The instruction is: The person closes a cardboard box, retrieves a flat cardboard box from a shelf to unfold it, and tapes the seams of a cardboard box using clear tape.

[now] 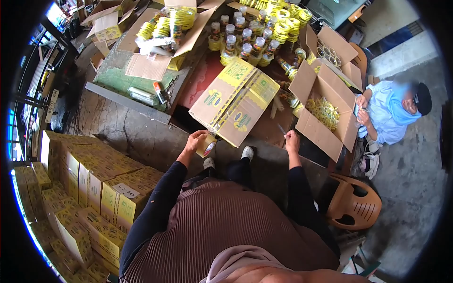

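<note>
My left hand (191, 143) is closed round a roll of brown packing tape (206, 146), close to the near left corner of a carton. The carton (236, 102), brown and yellow with a lemon print, lies shut on the table with tape along its middle seam. A strip of tape seems to reach from the roll to its edge. To the right of the carton, my right hand (292, 140) pinches a thin, light, blade-like piece (281, 128); its exact kind is too small to make out.
An open carton (325, 111) with yellow strands stands at the right. Behind are several clear-lidded jars (245, 42) and a carton of yellow packs (165, 28). Stacked cartons (108, 188) fill the left. A person (394, 108) sits beyond an orange chair (354, 203).
</note>
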`<action>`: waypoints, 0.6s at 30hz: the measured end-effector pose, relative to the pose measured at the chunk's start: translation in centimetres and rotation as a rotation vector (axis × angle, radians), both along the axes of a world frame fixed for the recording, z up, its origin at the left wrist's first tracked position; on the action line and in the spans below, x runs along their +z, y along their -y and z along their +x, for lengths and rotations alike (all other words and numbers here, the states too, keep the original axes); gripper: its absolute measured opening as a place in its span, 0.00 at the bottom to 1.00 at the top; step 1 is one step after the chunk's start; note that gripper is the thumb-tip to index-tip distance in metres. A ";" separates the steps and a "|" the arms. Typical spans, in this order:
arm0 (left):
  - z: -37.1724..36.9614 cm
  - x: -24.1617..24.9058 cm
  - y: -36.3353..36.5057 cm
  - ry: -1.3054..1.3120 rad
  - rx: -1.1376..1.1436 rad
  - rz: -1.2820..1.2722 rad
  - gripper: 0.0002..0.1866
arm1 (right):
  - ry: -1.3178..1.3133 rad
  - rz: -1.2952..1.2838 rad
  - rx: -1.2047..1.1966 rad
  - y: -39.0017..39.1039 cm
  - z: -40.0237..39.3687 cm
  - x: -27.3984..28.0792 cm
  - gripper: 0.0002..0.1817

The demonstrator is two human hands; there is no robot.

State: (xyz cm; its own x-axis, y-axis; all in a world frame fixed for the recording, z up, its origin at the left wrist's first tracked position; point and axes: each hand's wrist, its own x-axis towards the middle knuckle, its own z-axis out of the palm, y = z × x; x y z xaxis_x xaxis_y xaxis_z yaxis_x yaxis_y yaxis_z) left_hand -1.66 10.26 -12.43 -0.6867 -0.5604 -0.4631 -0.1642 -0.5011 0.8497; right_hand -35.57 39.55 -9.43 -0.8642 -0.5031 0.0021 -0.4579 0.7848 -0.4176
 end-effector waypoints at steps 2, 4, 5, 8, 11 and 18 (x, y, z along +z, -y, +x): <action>-0.1 -0.7 0.0 -0.036 -0.009 -0.022 0.11 | 0.023 -0.235 0.067 1.4 2.7 2.0 0.08; -0.4 0.1 -0.1 -0.025 -0.004 -0.030 0.10 | 0.030 -0.424 0.100 3.6 6.8 4.8 0.08; -0.4 0.4 -0.2 -0.008 -0.006 -0.035 0.10 | 0.112 -0.509 0.082 4.8 9.4 6.8 0.08; -0.8 -0.2 -0.4 -0.015 0.016 -0.065 0.09 | 0.025 -0.492 0.315 7.3 14.8 9.8 0.07; -1.0 -0.9 -0.7 -0.015 0.039 -0.049 0.09 | -0.016 -0.500 0.528 10.2 19.4 11.1 0.06; -0.9 0.1 -1.0 -0.016 0.068 -0.082 0.08 | -0.108 -0.266 0.737 15.3 22.6 8.8 0.06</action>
State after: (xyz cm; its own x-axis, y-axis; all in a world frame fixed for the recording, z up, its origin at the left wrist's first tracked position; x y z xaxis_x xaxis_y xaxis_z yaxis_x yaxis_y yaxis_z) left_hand -2.58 11.27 -12.32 -0.6524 -0.6418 -0.4031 -0.1182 -0.4392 0.8906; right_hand -12.97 24.27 -0.61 -0.2970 -0.9167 0.2673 -0.8697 0.1441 -0.4721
